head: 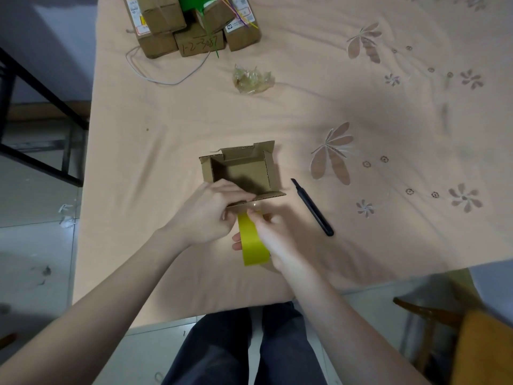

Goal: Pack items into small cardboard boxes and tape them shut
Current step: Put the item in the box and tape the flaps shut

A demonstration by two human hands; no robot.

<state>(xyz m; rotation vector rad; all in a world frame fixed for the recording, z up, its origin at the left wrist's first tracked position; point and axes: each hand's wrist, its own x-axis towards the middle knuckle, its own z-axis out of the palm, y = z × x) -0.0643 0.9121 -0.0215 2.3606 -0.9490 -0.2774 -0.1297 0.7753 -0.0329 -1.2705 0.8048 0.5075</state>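
Cardboard box (241, 169) sits open on the peach flowered sheet (361, 107) that covers the surface, a little toward the near edge and left of the middle, its flaps standing up and its inside in shadow. At the near flap of the box the person's left hand (205, 215) has its fingers curled, pinching the flap's edge together with the top end of a strip of yellow tape (252, 240). The tape runs from that flap back toward the person. The right hand (277, 237) is blurred; its fingers are curled round the tape from the right side, and two fingertips (236, 241) show past the strip's left edge, so it holds the tape roll or strip, though I cannot tell which. Just right of the box, apart from it, a black pen-like tool (312, 207) lies slanted on the sheet. Farther off, toward the far edge, a crumpled wad of clear tape (252, 79) lies alone. At the far left corner a stack of small brown boxes (191, 23) stands, some with labels, one with numbers handwritten on it, with something green and a few coloured strands among them. A thin white cord (166, 76) loops on the sheet beside that stack.
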